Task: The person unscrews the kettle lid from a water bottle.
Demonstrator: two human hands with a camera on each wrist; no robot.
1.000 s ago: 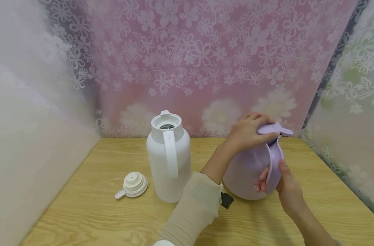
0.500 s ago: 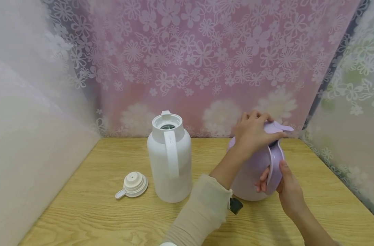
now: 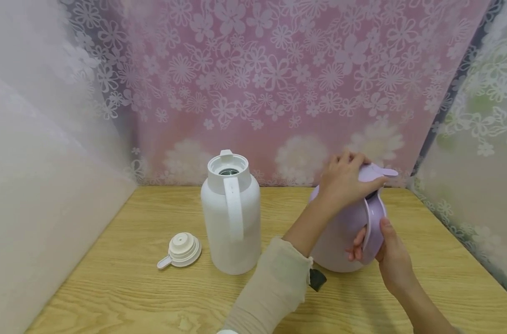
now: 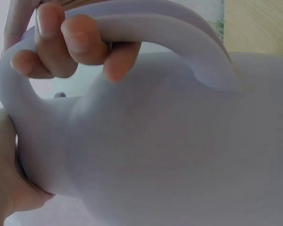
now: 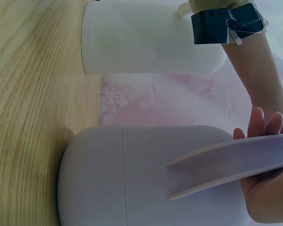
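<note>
Tabletop (image 3: 124,301) bears two jugs (image 3: 218,232) (image 3: 337,246) (one lilac, held), one loose stopper (image 3: 182,248).

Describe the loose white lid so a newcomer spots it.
On the wooden table stands a white jug with its top open. Just left of it in the head view lies a small white lid, stepped, with a tab. Unlike the lilac lid under the left hand, no hand touches it.

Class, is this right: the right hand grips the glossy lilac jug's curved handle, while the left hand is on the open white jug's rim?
Not the left hand: the head view shows it on the tabbed lilac lid of the glossy lilac jug; the rest stands.
</note>
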